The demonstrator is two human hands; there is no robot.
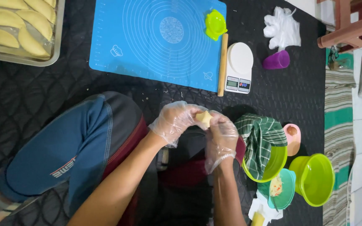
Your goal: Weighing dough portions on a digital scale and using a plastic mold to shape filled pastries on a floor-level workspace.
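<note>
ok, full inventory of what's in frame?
baking mat: 1, blue, top centre
dumpling mould: 1, lime, on mat corner
rolling pin: 1, wooden, at mat's right edge
kitchen scale: 1, white, right of pin
cup: 1, purple, lying beside scale
tray: 1, metal, top left, holds folded pastries
bowls: 2, lime, lower right; one under green checked cloth
dough piece: 1, pale yellow, between both hands
left hand: gloved
right hand: gloved
</note>
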